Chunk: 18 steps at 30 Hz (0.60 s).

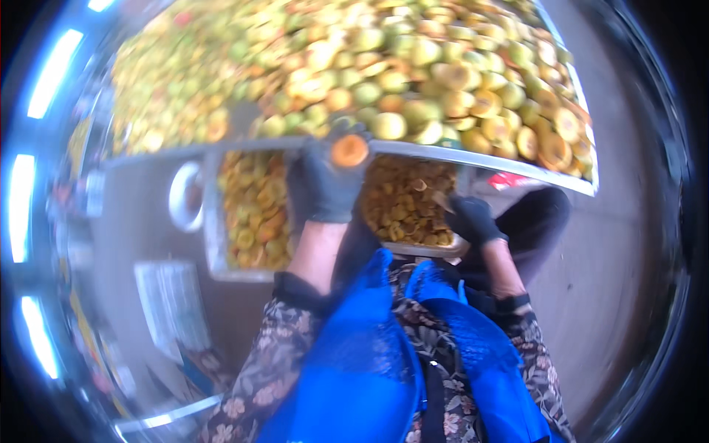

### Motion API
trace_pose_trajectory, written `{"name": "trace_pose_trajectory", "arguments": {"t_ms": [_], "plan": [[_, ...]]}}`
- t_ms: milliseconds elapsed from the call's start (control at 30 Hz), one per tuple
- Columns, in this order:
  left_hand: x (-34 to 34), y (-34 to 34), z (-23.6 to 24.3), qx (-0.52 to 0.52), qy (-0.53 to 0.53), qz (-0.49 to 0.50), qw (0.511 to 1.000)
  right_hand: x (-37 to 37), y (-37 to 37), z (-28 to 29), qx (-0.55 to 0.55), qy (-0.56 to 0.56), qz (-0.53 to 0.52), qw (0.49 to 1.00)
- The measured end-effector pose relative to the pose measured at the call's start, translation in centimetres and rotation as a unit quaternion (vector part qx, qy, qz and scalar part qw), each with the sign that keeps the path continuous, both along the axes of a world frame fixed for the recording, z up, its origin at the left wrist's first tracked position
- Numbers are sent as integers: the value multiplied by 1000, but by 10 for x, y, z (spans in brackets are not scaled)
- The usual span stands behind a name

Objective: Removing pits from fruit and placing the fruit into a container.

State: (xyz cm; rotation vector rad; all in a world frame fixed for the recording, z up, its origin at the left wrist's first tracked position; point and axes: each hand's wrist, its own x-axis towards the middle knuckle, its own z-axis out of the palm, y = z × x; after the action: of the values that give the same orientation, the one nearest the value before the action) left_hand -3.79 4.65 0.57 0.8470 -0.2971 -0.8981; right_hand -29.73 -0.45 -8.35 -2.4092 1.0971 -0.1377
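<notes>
My left hand (325, 177), in a dark glove, holds a halved orange-fleshed fruit (349, 150) at the front rim of a big metal tray (473, 156) heaped with yellow-green fruit halves (391, 125). Lower and to its right, my right hand (471, 220), also gloved, is closed on a small slim tool (443, 199), too blurred to identify exactly. That hand is at the right side of a bin of small brownish-yellow pieces (410, 199). A second bin of fruit pieces (251, 210) lies left of my left hand, which partly hides it.
A round white container (181, 196) stands on the left, with a pale ribbed object (166, 310) on the floor below it. My dark-clad knee (546, 210) is at the right, beside a red packet (508, 179). Grey floor (620, 258) shows on the right.
</notes>
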Motion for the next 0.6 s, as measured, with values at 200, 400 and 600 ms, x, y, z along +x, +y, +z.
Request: {"name": "trace_pose_trajectory", "arguments": {"t_ms": [200,400,600], "plan": [[74,95,-45,233,-543,169,789,-29,26,-24,218,-19,-71,973],[201,257,-110,332,-251,258,872,6,24,0,342,39,-124,931],[229,266,-123,326,-183,347,860,-32,24,-75,196,47,-12,979]]}}
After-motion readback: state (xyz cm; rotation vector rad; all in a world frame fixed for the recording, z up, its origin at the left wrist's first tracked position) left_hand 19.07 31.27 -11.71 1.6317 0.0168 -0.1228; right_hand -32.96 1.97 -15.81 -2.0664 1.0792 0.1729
